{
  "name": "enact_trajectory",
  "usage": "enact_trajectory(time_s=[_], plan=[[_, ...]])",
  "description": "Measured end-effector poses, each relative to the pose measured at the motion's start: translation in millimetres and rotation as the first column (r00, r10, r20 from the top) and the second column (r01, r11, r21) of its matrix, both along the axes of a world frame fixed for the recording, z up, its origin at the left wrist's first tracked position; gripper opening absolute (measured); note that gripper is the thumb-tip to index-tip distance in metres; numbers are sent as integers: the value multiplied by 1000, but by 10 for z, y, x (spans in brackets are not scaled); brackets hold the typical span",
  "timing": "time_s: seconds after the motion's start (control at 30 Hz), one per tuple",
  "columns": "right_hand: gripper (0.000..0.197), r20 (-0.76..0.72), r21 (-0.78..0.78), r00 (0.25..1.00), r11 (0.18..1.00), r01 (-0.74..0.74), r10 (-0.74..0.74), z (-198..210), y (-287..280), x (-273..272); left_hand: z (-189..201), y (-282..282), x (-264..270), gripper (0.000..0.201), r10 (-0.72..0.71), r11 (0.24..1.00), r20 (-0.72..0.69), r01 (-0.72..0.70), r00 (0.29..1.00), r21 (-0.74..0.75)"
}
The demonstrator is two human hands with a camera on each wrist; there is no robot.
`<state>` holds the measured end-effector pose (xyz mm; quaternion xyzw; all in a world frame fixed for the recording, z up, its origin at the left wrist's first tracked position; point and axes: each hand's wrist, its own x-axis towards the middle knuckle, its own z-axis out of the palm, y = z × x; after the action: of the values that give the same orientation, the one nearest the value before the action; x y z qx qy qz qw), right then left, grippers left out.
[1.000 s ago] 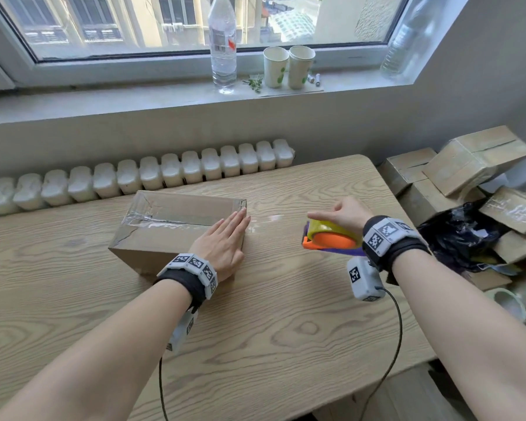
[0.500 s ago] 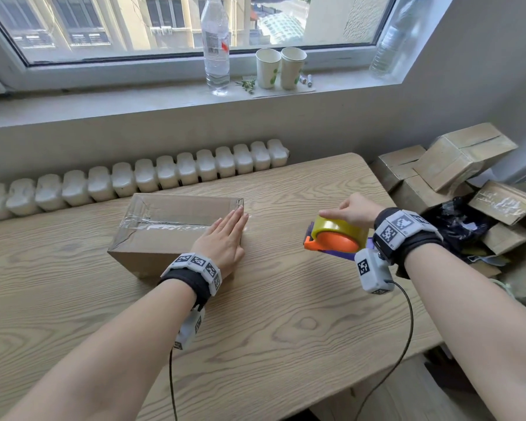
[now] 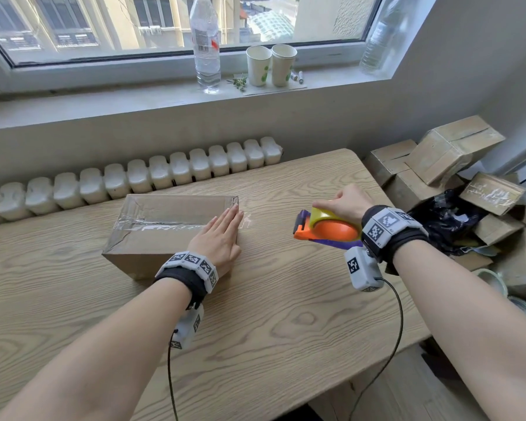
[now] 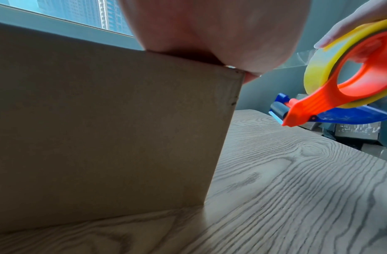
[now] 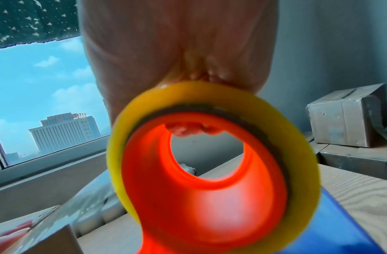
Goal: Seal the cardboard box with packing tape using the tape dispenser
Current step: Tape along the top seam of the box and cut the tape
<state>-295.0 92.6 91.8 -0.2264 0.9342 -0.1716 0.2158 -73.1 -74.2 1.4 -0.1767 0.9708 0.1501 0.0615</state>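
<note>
A brown cardboard box [image 3: 161, 226] lies on the wooden table [image 3: 286, 314], with clear tape along its top seam. My left hand [image 3: 222, 235] presses flat on the box's right end, fingers straight; the left wrist view shows the palm [image 4: 220, 34] on the box's top edge [image 4: 122, 120]. My right hand [image 3: 343, 202] grips the tape dispenser [image 3: 328, 229], orange and blue with a yellow roll, held above the table to the right of the box. A clear strip of tape [image 5: 64, 218] stretches from the roll [image 5: 209, 154] to the box. The dispenser [image 4: 349, 82] hangs clear of the tabletop.
A white radiator [image 3: 134, 177] runs behind the table. The windowsill holds a water bottle [image 3: 205, 47] and two paper cups [image 3: 271, 65]. Several taped cardboard boxes [image 3: 447, 153] and a black bag [image 3: 447, 220] are piled right of the table.
My right hand has lifted the dispenser and drawn it a little further right from the box. The left hand stays flat on the box.
</note>
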Motion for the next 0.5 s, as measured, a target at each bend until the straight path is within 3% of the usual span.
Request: enact_trajectory(time_s=[0.1, 0.3, 0.5], plan=[[54, 53, -110, 999, 994, 10, -4, 6, -10, 16, -17, -8, 7, 74, 11, 1000, -22, -10, 1000, 7], [42, 343, -390, 939, 910, 139, 4, -42, -55, 34, -40, -11, 3, 74, 34, 999, -66, -32, 997, 43], [41, 399, -438, 914, 891, 123, 70, -67, -125, 82, -16, -7, 3, 70, 65, 994, -107, -55, 992, 98]])
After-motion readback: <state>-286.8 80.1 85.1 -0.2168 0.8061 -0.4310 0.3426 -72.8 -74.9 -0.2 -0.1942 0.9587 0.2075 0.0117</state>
